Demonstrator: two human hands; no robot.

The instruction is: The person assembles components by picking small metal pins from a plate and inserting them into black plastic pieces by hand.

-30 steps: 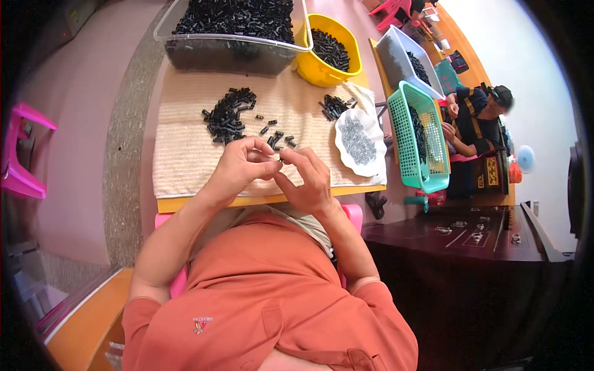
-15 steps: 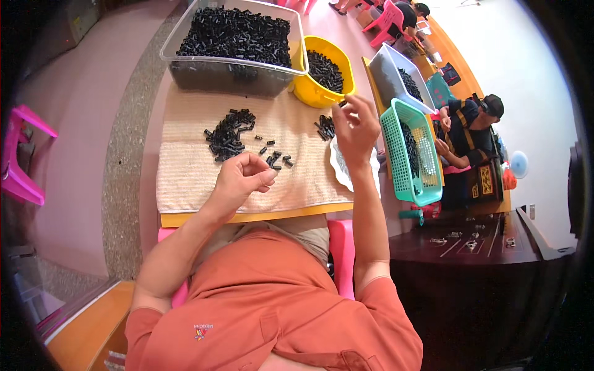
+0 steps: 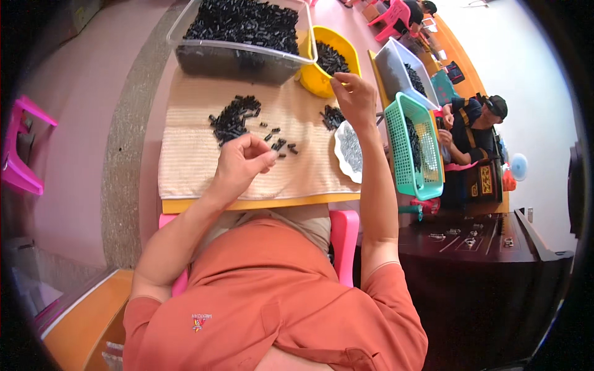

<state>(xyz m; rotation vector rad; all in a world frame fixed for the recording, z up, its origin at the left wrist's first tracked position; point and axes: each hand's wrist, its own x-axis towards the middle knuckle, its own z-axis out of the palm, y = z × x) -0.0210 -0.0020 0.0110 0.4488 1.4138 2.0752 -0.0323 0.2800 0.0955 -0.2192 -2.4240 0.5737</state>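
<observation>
lettered logo [image 3: 198, 322] on orange shirt [image 3: 247, 266]; right hand [image 3: 357, 102] near yellow tub [image 3: 315, 82]

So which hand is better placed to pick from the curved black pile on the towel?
Probably the left hand: it's right beside that black pile, while the right hand is over by the yellow tub.

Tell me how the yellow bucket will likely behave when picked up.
The yellow bucket would probably feel weighty, since many black pieces lie inside. Its thin-looking rim and plastic-looking wall suggest it may flex slightly when gripped. Tilted, it could spill, as its top is open and the pieces look loose.
</observation>
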